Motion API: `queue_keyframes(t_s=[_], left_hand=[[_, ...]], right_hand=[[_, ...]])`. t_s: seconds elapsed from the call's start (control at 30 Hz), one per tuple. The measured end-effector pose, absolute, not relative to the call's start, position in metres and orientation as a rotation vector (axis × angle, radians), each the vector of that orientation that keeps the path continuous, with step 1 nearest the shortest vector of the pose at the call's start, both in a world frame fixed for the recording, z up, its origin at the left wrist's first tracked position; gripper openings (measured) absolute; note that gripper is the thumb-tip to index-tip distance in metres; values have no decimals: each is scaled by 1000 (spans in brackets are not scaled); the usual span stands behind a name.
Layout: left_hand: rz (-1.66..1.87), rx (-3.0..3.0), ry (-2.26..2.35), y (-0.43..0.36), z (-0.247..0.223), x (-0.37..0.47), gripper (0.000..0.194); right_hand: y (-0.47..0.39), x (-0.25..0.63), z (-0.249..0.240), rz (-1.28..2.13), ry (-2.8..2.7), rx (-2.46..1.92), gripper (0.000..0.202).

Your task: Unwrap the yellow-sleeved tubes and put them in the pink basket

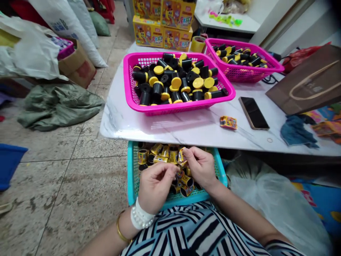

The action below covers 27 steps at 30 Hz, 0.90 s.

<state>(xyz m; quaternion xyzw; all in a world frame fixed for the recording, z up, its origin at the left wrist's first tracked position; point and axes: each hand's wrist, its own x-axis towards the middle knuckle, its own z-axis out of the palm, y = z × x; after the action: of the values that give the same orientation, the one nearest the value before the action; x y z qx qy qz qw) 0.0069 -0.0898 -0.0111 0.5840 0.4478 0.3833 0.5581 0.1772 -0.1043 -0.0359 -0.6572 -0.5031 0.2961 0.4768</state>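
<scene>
Over a teal basket (131, 174) on my lap, my right hand (201, 165) pinches a small yellow printed wrapper (182, 156). My left hand (157, 181) is beside it, thumb and forefinger pressed together near the wrapper's lower end; whatever lies between those fingertips is too small to make out. Black cylinders with yellow printed wraps (187, 180) fill the teal basket under both hands. On the table, a pink basket (128, 81) holds many black cylinders with yellow caps (157, 89).
A second pink basket (246, 74) stands behind on the right. Near the table's (119, 129) front edge lie a folded yellow packet (228, 122) and a phone (254, 113). Yellow boxes (149, 35), a tape roll (197, 44), a brown paper bag (306, 85) and blue cloth (297, 131) surround them.
</scene>
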Motion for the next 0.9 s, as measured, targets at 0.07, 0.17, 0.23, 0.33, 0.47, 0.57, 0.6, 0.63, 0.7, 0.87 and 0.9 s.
queue_keyframes(t_s=[0.07, 0.17, 0.23, 0.33, 0.47, 0.57, 0.6, 0.63, 0.7, 0.87, 0.9], left_hand=[[926, 1395, 1066, -92, -15, 7, 21], [962, 1393, 1099, -88, -20, 7, 21], [978, 1310, 1132, -85, -23, 6, 22], [991, 1143, 1181, -83, -27, 4, 21], [994, 1107, 1192, -87, -28, 0, 25], [997, 1044, 1166, -91, -29, -1, 31], [988, 1002, 1146, -91, -31, 0, 33], [975, 960, 1124, -91, -33, 1, 33], [949, 884, 1091, -89, -37, 3, 34], [951, 766, 1101, -82, -42, 2, 32], [962, 761, 1112, -80, -42, 1, 32]], right_hand=[[-103, 172, -34, 699, -1226, -1613, 42], [-101, 166, -28, 714, -1252, -1575, 40], [-101, 163, -23, 770, -1264, -1528, 39], [-101, 158, -20, 886, -1214, -1497, 35], [-101, 153, -20, 884, -1118, -1517, 35], [-100, 150, -21, 809, -1091, -1512, 37], [-100, 149, -22, 782, -1101, -1498, 37], [-100, 149, -22, 757, -1126, -1477, 36], [-100, 148, -23, 722, -1206, -1422, 31], [-99, 145, -24, 634, -1430, -1361, 20], [-99, 144, -24, 596, -1479, -1378, 21]])
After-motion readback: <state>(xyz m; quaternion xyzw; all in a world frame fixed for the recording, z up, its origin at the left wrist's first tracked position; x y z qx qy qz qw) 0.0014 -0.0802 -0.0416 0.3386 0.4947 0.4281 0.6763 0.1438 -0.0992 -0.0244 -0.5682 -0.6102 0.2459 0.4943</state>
